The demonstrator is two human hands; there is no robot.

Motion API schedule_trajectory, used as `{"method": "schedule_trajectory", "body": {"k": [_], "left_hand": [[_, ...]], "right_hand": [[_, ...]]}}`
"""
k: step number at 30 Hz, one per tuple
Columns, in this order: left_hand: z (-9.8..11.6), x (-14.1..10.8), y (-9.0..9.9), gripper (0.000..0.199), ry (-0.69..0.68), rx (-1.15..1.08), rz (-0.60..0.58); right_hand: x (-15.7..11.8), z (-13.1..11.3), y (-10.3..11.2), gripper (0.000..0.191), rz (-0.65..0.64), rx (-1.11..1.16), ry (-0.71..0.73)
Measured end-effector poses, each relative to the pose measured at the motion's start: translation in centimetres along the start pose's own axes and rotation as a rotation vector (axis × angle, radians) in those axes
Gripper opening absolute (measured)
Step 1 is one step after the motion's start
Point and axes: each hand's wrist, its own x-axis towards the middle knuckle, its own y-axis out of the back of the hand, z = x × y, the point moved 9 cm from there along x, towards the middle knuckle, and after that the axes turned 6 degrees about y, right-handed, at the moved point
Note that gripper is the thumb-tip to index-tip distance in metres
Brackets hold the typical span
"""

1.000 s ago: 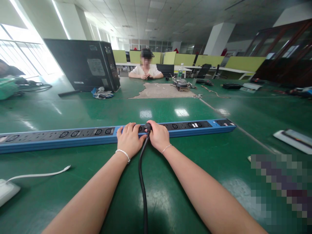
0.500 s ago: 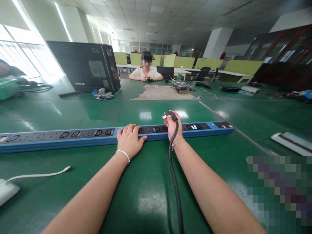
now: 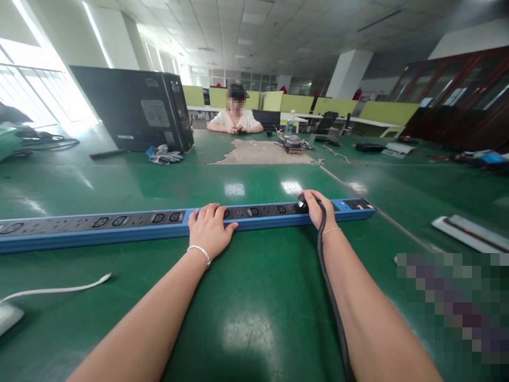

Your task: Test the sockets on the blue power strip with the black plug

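A long blue power strip (image 3: 262, 220) with black sockets lies across the green table. My left hand (image 3: 209, 229) rests on its middle, fingers spread over the top face and thumb along the front edge. My right hand (image 3: 320, 209) grips a black power plug (image 3: 303, 201) above the sockets near the strip's right end. The plug is tilted, and a white label shows on it or just under it; whether it touches a socket I cannot tell. From the plug, a thick black cable (image 3: 324, 265) hangs past my right wrist towards the bottom edge.
A black computer tower (image 3: 131, 109) stands back left, with grey-blue gloves (image 3: 164, 155) before it. Across the table (image 3: 238, 297) sits a person (image 3: 235, 119). A white cable (image 3: 59, 290) lies at front left, a white-framed panel (image 3: 473, 233) at right, a bottle (image 3: 290, 123) at the back.
My right hand has moved right and down with the plug, from raised over the strip to close above the sockets near its right end. My left hand stays on the strip.
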Motion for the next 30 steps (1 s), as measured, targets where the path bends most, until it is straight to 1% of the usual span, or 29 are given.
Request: {"method": "schedule_trajectory", "body": {"k": [4,10,14,21,26,30], "left_hand": [[0.0,0.0,0.0,0.046,-0.004,-0.011,0.004],[0.0,0.0,-0.1,0.046,-0.013,-0.010,0.010],[-0.1,0.1,-0.2,0.046,-0.008,-0.008,0.008],[-0.1,0.1,-0.1,0.046,-0.009,-0.010,0.013],[0.0,0.1,-0.1,0.046,-0.006,-0.011,0.011],[0.0,0.1,-0.1,0.046,-0.006,-0.013,0.007]], "right_hand": [[-0.2,0.0,-1.3,0.040,-0.120,-0.043,0.028],[-0.4,-0.1,-2.1,0.036,-0.196,-0.089,0.013],[-0.5,-0.1,-2.0,0.033,-0.194,-0.130,0.005],[-0.9,-1.0,-2.1,0.029,-0.190,-0.189,0.029],[-1.6,-1.3,-1.9,0.028,-0.144,-0.215,0.016],[-2.1,-1.6,-1.9,0.029,-0.142,-0.218,0.070]]}}
